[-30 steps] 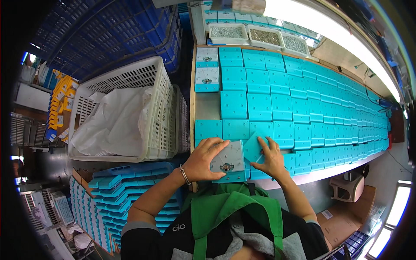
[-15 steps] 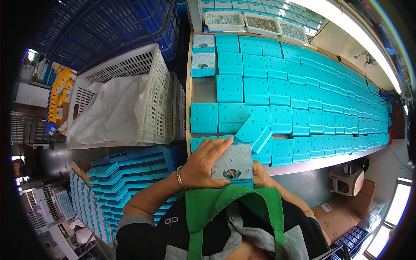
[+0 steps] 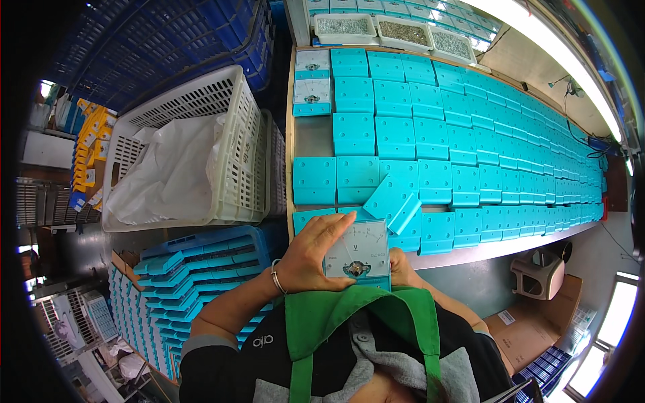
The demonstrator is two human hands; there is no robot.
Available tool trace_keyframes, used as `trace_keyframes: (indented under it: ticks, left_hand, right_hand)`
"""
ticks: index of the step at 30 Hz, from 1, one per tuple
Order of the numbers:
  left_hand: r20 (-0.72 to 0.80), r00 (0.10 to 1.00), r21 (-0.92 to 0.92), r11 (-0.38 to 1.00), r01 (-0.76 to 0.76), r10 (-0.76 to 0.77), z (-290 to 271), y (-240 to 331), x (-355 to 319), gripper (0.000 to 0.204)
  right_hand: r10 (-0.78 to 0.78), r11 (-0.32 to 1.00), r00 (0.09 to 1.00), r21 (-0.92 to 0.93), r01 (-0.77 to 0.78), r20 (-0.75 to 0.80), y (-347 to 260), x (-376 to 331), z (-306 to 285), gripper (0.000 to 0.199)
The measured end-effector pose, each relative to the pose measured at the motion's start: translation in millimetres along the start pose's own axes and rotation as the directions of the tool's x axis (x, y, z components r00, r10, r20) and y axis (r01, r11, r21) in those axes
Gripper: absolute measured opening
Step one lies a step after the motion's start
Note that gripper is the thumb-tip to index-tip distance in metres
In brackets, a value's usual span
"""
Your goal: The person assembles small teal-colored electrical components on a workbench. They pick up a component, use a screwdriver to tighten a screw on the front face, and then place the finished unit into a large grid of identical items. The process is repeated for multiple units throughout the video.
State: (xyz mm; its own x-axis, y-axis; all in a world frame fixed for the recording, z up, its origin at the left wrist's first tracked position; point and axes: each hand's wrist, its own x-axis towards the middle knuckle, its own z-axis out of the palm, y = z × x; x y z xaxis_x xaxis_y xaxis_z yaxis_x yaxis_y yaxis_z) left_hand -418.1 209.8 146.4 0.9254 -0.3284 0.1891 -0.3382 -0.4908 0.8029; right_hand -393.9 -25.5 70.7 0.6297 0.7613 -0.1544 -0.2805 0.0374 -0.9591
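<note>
Close to my body, over the table's near edge, I hold a panel voltmeter [image 3: 366,250] with a pale dial face and a turquoise lower part. My left hand [image 3: 310,254] grips its left side, thumb along the lower edge and fingers along the upper left. At its right side is my right hand [image 3: 403,270], with fingers curled against the meter; part of that hand is hidden. Just beyond the meter, a loose turquoise meter housing [image 3: 393,203] lies tilted on the rows of housings [image 3: 430,138]. Two finished-looking meters [image 3: 312,93] lie face up at the far left corner.
White trays of small parts [image 3: 403,33] stand behind the rows. A white crate [image 3: 232,154] with a plastic liner is at left, beside stacked blue crates [image 3: 168,47]. Below it, a blue bin [image 3: 201,240] holds turquoise pieces. A stool [image 3: 539,274] and cardboard box [image 3: 531,329] are at right.
The view has shifted slightly. Both hands keep the same hold on the voltmeter, which appears almost unmoved.
</note>
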Motion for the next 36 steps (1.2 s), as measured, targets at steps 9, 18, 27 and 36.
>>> trace_keyframes:
  ticks: [9,18,27,36]
  left_hand:
    - [0.04,0.997,-0.032,0.997,0.065,-0.063,0,-8,-1,0.104]
    - [0.26,0.864,-0.859,0.306,0.411,-0.432,46,-73,-53,0.108]
    - [0.234,0.842,-0.947,0.08,0.31,-0.487,8,-18,-10,0.115]
    - [0.047,0.896,-0.975,0.176,0.137,-0.442,43,-46,6,0.09]
  right_hand:
    - [0.064,0.997,0.997,0.031,-0.066,0.048,3,1,-4,0.02]
    - [-0.22,0.361,0.949,-0.923,-0.135,-0.226,-25,29,-54,0.064]
    - [-0.062,0.472,0.905,-0.811,-0.345,-0.421,-4,34,-57,0.085]
    - [0.178,0.971,0.979,0.18,-0.158,-0.102,-48,28,-11,0.096]
